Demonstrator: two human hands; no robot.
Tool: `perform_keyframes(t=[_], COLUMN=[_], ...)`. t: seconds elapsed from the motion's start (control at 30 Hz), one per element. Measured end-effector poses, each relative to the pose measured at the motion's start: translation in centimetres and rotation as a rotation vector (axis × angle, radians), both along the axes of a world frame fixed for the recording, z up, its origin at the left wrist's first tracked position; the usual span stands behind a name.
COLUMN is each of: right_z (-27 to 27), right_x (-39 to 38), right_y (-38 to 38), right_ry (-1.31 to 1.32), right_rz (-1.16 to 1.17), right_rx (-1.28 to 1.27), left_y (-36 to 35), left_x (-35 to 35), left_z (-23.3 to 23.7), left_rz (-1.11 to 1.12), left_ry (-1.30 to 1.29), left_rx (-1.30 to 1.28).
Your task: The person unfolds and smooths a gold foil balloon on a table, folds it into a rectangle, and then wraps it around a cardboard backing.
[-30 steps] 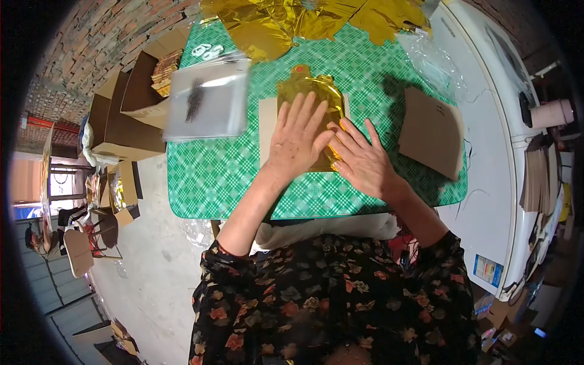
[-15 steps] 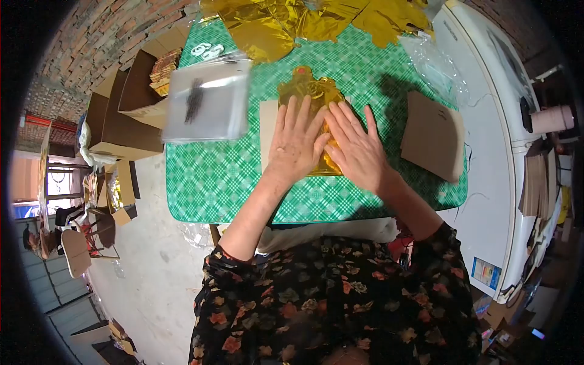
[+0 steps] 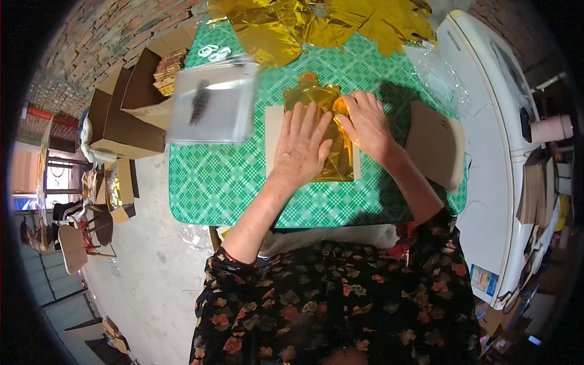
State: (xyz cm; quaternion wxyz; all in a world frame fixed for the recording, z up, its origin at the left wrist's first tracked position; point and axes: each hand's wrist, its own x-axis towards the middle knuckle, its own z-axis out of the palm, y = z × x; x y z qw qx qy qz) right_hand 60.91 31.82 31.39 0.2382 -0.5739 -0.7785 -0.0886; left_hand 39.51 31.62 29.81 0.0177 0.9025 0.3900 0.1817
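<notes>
My left hand (image 3: 299,149) lies flat with fingers spread on a shiny gold foil piece (image 3: 311,95), pressing it against a beige cardboard sheet (image 3: 273,125). The foil piece has a shaped top edge with a red spot. Along its right side hang bright orange strands like a tassel (image 3: 342,108). My right hand (image 3: 369,125) is curled at that side, thumb and fingers closed on the upper part of the strands. Its fingertips are partly hidden. Part of the foil is covered by my left hand.
A stack of clear plastic sleeves (image 3: 228,106) lies left on the green checked table (image 3: 213,188). Cardboard sheets (image 3: 435,146) lie at right. Loose gold foil (image 3: 331,27) and a clear bag (image 3: 439,79) are at the back. Open boxes (image 3: 112,118) stand left; a white appliance (image 3: 486,158) borders the right.
My right hand has gone from lying flat on the foil piece to curling around the orange strands at its right edge. My left hand stays flat on the foil.
</notes>
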Motion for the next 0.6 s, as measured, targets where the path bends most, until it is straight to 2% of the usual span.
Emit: perform_keyframes(t=[0.13, 0.33, 0.43, 0.53, 0.6], right_z=[0.5, 0.5, 0.7, 2.8, 4.1], right_x=[-1.2, -1.7, -2.1, -2.4, -2.2], right_y=[-0.1, -2.8, -6.6, -10.8, -14.3], right_ry=[-0.006, -0.004, 0.046, 0.256, 0.249], right_rz=[-0.062, -0.056, 0.003, 0.081, 0.213], right_rx=[-0.132, -0.172, -0.154, -0.155, -0.231], left_y=[-0.3, -3.3, -6.4, -9.2, -10.5], left_x=[-0.3, -1.1, -2.0, -2.9, -3.4], left_z=[-0.2, 0.5, 1.1, 1.7, 2.0], left_rz=[-0.014, -0.035, -0.039, -0.039, -0.043], left_ry=[-0.013, 0.031, 0.031, 0.039, 0.052], left_rx=[0.018, -0.067, -0.108, -0.159, -0.191])
